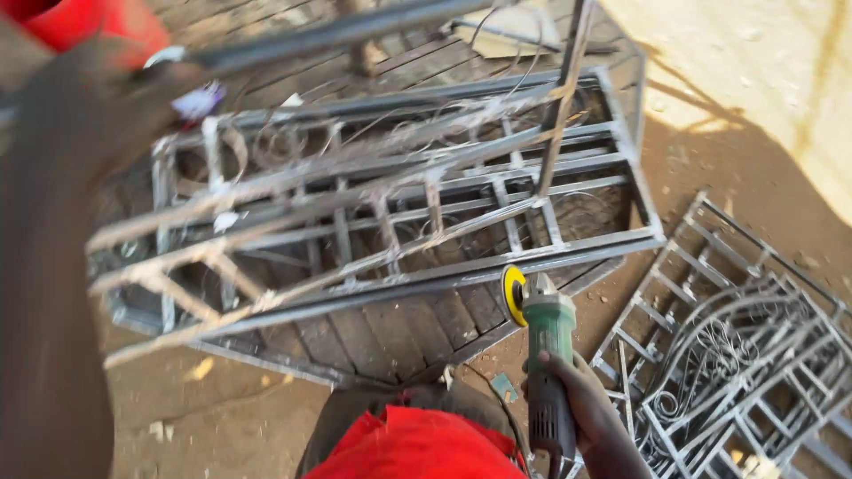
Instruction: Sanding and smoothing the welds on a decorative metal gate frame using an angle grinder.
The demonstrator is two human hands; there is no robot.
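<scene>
Green-bodied angle grinder (548, 355) with yellow disc (513, 294) is gripped in the closed right hand (568, 390) beside the steel frame (390, 222); the blurred left hand (98, 106) grasps its upper bar (337, 35).

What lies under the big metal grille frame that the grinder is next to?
Under the metal grille frame, dark wooden planks show through the bars, resting on sandy ground. The blurred left arm covers the frame's left end. The right hand holds the green grinder.

Dirt ground (710, 151) under metal frames (737, 372).
</scene>
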